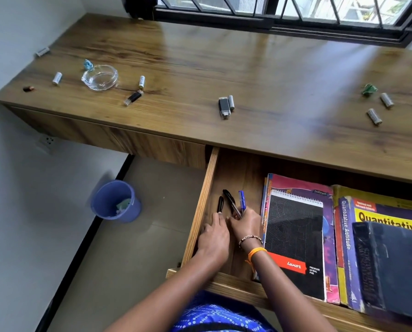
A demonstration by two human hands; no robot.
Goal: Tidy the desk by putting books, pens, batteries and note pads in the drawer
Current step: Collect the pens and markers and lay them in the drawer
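Both hands are down in the open drawer (201, 207), laying pens at its left end. The right hand (245, 225) has its fingers curled round a blue pen (241, 200) and a black pen (230, 202), whose ends stick out just beyond its fingertips. The left hand (213, 238), touching the right one, pinches a second black pen (220, 204) nearer the drawer wall.

To do this step well, the pens should probably go down flat and parallel, tight against that wall (so they do not roll toward the books).

Just right of the right hand lies a spiral pad (295, 236) marked "Luxor Premium Spiral Pad"; further right, a book (389, 222) reads "Quantitative Aptitude".

Batteries (374, 116) are on the desktop (272, 75), well beyond both hands, so I judge the task unfinished.
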